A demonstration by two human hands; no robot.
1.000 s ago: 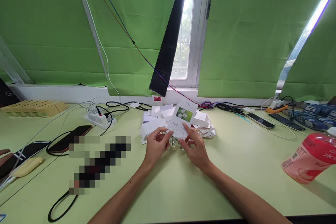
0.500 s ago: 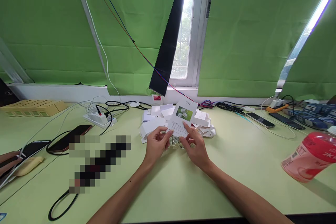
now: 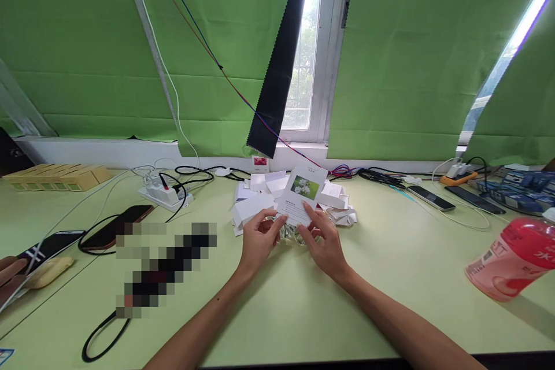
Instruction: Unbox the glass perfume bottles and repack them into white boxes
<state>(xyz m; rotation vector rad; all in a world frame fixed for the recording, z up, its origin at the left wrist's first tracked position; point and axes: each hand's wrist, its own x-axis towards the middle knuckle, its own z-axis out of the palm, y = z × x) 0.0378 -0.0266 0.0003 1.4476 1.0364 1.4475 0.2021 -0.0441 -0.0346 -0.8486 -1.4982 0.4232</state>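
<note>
A white card (image 3: 299, 192) with a picture of white flowers on green and lines of print is held up, tilted, in front of me. My left hand (image 3: 259, 237) pinches its lower left corner between thumb and fingers. On the lower right edge, my right hand (image 3: 321, 241) grips the same card, one finger lying over its front. Behind and around the card lies a heap of folded white paper pieces (image 3: 251, 206). Crinkled clear plastic (image 3: 287, 233) shows just below the card, between my hands.
On the left are a power strip (image 3: 165, 193), a phone (image 3: 117, 226), yellow boxes (image 3: 56, 177) and another person's hand (image 3: 11, 277) by a phone. A pinkish-red bottle (image 3: 507, 260) stands right, with phones (image 3: 431, 198) and blue boxes (image 3: 515, 188) behind. Cables run along the back edge.
My hands and the card stay almost still. At the far left, the other person's hand has shifted slightly, showing more of the phone there.
</note>
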